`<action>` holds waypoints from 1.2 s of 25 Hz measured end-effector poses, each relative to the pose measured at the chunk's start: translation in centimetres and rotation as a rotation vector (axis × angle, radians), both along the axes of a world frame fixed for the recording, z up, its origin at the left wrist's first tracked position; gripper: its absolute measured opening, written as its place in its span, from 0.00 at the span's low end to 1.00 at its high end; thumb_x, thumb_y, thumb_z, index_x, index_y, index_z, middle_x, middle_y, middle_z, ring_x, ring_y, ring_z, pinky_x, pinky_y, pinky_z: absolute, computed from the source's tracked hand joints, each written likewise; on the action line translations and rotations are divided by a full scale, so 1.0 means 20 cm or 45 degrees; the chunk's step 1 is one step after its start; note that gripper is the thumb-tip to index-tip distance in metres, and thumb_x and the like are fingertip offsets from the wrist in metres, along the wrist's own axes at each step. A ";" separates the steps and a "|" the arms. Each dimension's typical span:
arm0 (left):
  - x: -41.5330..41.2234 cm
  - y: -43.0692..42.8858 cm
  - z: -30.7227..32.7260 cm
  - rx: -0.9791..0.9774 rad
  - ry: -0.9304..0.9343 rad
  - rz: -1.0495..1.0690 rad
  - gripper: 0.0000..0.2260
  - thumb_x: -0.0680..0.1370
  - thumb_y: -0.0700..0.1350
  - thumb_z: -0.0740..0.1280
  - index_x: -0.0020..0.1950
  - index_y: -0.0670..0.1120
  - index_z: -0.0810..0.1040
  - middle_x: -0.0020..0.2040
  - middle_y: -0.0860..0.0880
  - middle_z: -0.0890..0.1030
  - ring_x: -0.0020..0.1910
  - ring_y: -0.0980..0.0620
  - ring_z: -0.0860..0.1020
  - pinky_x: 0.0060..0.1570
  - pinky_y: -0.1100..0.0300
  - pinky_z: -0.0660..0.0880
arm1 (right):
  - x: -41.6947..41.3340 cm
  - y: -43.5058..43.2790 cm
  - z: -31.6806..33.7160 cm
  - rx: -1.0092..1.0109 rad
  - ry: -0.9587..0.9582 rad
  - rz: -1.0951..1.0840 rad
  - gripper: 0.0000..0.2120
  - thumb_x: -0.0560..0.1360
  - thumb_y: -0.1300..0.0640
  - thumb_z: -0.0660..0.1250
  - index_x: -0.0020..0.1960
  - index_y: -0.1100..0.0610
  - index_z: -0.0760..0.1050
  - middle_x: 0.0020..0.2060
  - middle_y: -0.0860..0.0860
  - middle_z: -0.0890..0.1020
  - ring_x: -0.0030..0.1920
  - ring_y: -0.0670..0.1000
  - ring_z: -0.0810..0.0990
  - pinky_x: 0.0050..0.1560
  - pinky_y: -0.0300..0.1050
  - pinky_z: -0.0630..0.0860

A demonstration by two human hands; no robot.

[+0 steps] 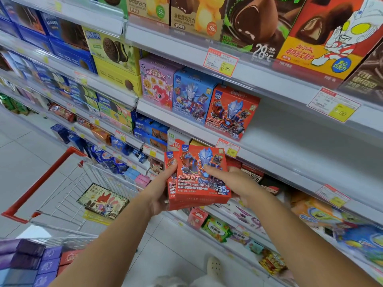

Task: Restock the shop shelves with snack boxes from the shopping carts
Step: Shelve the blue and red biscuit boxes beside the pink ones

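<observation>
- Left hand (160, 193): clamped on the left edge of a stack of red snack boxes (204, 177). Thumb sits on the rear box's face, fingers wrapped behind.
- Right hand (238, 183): clamped on the same stack from its right edge. Thumb lies across the front box's face, fingers hidden behind.
- Stack: at least two boxes, faces toward the camera, front one offset right of the rear one. Edges at the bottom suggest more; can't tell the count.
- Stack position: held in the air just in front of the middle shelf's front edge, resting on nothing.
- Middle shelf (290, 129): three upright boxes in a row at its left end, near the front edge.
- Row order is purple box (156, 81), blue box (191, 94), then shelved red box (232, 112) with the same print as the held ones. Neighbours touch or nearly touch.
- Bare shelf board shows to the right of the shelved red box.
- Price tag (228, 148) is on that shelf's front edge, just above the held stack.
- Shopping cart (39, 183): red handle, wire basket, on the floor left of the shelves. A flat fox-and-rabbit box (102, 200) lies inside it.
- Bottom-left of the view: stacked purple cartons (31, 259) with red cartons (68, 257) just beside them, below a wire rim.
- Top shelf carries large chocolate boxes (259, 23), standing along its front edge.
</observation>
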State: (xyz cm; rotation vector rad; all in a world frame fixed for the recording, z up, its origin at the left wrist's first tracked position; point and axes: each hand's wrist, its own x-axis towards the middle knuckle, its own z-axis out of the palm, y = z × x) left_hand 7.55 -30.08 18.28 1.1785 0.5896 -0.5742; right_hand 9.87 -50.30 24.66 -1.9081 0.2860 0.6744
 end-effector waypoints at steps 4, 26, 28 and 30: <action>0.03 -0.05 0.01 -0.032 -0.023 -0.049 0.32 0.69 0.68 0.69 0.61 0.45 0.80 0.53 0.41 0.85 0.52 0.40 0.84 0.55 0.42 0.79 | 0.00 -0.21 -0.01 0.275 0.164 -0.198 0.27 0.62 0.50 0.77 0.58 0.60 0.79 0.48 0.58 0.86 0.46 0.57 0.85 0.58 0.59 0.78; -0.04 -0.49 -0.06 -0.189 -0.218 0.146 0.28 0.69 0.59 0.69 0.62 0.41 0.79 0.53 0.39 0.85 0.42 0.42 0.85 0.44 0.48 0.82 | 0.68 -0.82 0.03 -0.125 -0.976 -0.396 0.23 0.67 0.51 0.76 0.59 0.51 0.72 0.55 0.52 0.82 0.52 0.53 0.82 0.56 0.54 0.79; -0.06 -0.48 -0.08 -0.201 -0.240 0.193 0.27 0.69 0.59 0.69 0.60 0.42 0.79 0.52 0.39 0.85 0.41 0.42 0.85 0.44 0.49 0.83 | 0.76 -0.74 0.02 -0.009 -0.890 -0.302 0.18 0.70 0.57 0.76 0.54 0.52 0.71 0.53 0.55 0.81 0.50 0.56 0.83 0.51 0.57 0.81; -0.08 -0.46 -0.08 -0.182 -0.259 0.222 0.28 0.68 0.60 0.70 0.60 0.42 0.80 0.52 0.40 0.85 0.41 0.42 0.85 0.44 0.49 0.82 | 0.81 -0.66 0.03 0.090 -0.810 -0.161 0.14 0.73 0.62 0.72 0.49 0.51 0.69 0.53 0.57 0.81 0.47 0.56 0.83 0.44 0.51 0.82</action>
